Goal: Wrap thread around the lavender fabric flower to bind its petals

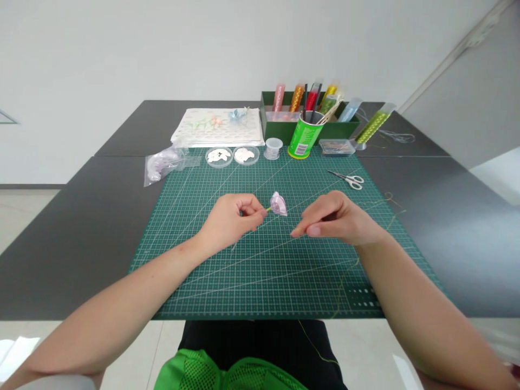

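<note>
My left hand (238, 216) pinches the thin green stem of a small pale-lilac flower (278, 204) between thumb and fingertips. Its bloom points right, and a thin wire end (234, 247) shows below the wrist. To the right of the bloom, apart from it, is my right hand (331, 219). The fingers of that hand are bent and pressed together, pointing left; what lies between them, if anything, is too fine to make out. A yellowish thread (341, 287) trails over the green cutting mat (260, 281) beneath the right forearm.
White-handled scissors (351, 180) lie on the mat's right. Behind stand a green can (303, 142) of tools, a thread box (280, 130), a lidded jar (273, 149) and dishes of white pieces (218, 164). A plastic bag (162, 162) and white sheets (219, 142) lie left.
</note>
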Demonstrator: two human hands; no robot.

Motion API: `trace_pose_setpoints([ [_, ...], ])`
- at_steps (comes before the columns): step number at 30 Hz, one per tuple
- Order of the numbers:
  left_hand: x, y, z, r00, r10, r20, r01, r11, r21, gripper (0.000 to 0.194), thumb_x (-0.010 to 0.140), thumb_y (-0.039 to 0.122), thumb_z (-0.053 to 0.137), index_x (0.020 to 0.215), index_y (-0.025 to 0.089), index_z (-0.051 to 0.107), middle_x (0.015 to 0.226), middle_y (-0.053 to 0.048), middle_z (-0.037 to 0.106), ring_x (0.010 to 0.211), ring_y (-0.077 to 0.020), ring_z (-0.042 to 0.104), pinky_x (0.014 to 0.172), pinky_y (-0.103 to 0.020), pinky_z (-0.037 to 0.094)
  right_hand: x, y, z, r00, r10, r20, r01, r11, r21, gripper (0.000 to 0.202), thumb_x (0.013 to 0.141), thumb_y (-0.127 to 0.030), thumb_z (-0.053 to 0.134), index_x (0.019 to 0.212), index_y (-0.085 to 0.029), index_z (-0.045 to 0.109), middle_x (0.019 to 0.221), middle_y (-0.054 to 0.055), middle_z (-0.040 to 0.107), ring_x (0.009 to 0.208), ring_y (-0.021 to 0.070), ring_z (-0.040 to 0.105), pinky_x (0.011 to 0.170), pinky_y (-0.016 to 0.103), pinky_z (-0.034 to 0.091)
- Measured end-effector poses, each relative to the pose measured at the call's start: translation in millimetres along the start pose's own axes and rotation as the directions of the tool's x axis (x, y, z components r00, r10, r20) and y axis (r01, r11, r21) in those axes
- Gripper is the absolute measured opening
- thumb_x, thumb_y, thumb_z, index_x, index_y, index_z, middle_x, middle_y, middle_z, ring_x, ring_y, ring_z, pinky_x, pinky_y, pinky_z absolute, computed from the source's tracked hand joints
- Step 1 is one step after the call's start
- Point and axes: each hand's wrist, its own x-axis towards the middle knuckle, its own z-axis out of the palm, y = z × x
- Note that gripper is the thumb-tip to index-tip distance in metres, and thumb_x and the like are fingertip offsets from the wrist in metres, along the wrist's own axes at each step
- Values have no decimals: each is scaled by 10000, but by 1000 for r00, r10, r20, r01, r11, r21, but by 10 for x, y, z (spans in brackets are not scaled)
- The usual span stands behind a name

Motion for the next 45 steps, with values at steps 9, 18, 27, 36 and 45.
trace_pose_setpoints([
  [9,-122,46,128,942,-53,331,68,997,-33,124,818,221,679,706,169,682,531,54,621,470,-77,527,478,-189,393,53,76,87,966,-88,-244,96,995,23,116,861,-352,810,932,-279,865,526,-22,506,526,95,377,471,261,276],
  [18,-148,70,105,899,28,438,14,996,-92,154,831,202,689,681,177,665,499,77,604,454,-57,531,502,-175,415,110,75,158,957,-102,-273,63,987,-146,131,894,-324,765,968,-270,860,551,-32,492,573,108,372,524,272,310],
  [27,-147,114,42,934,57,351,-11,991,-132,93,802,153,669,717,184,688,565,58,646,493,-66,574,508,-169,451,154,205,82,973,64,-222,-129,948,-292,238,882,-401,733,926,-202,855,594,-11,546,595,117,429,543,263,324],
  [36,-62,82,-7,992,89,84,-79,990,-113,147,822,239,669,692,170,673,510,50,604,472,-66,525,530,-191,438,81,182,-77,943,334,-10,-326,914,-240,391,867,-529,734,934,-161,849,587,-23,541,557,88,328,510,249,227],
  [45,-34,69,35,996,75,-55,-83,984,-155,156,797,259,646,660,184,638,474,60,549,504,-102,574,575,-236,498,54,78,-145,896,437,79,-402,873,-276,387,868,-509,735,989,-162,856,613,11,631,549,93,409,500,246,289],
])
